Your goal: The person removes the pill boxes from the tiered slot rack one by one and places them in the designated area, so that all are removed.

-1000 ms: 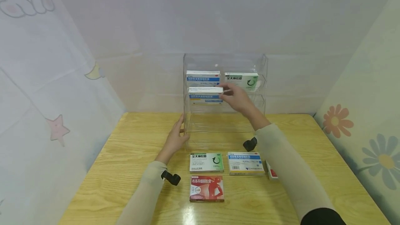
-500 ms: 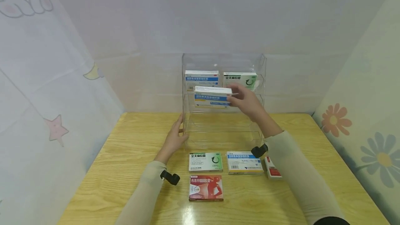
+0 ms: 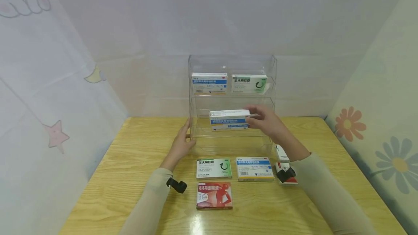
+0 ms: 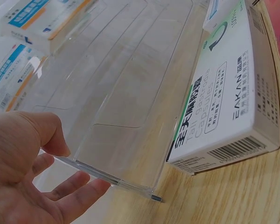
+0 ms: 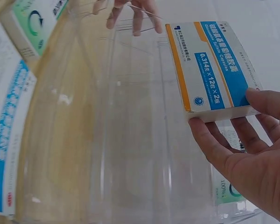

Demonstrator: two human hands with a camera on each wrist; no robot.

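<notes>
My right hand (image 3: 270,122) pinches a white-and-blue medicine box (image 3: 229,122) by its right end, thumb on the front and fingers behind. The box overlaps the middle tiers of a clear acrylic display rack (image 3: 232,96), tilted with its top face showing. In the right wrist view the box (image 5: 212,65) is gripped at one end. My left hand (image 3: 180,145) holds the rack's left side; the left wrist view shows thumb and fingers on either side of the panel edge. On the upper tier stand another blue-and-white box (image 3: 209,84) and a green-and-white box (image 3: 249,84).
In front of the rack on the wooden table (image 3: 143,159) lie a green-and-white box (image 3: 213,169), a blue-and-white box (image 3: 254,169) and a red box (image 3: 214,196). Two small boxes, one white (image 3: 281,153) and one white-and-red (image 3: 290,181), lie partly behind the right forearm.
My right hand has carried the medicine box from the rack's left side rightward and down to a lower tier's height. The left hand has stayed on the rack's side.
</notes>
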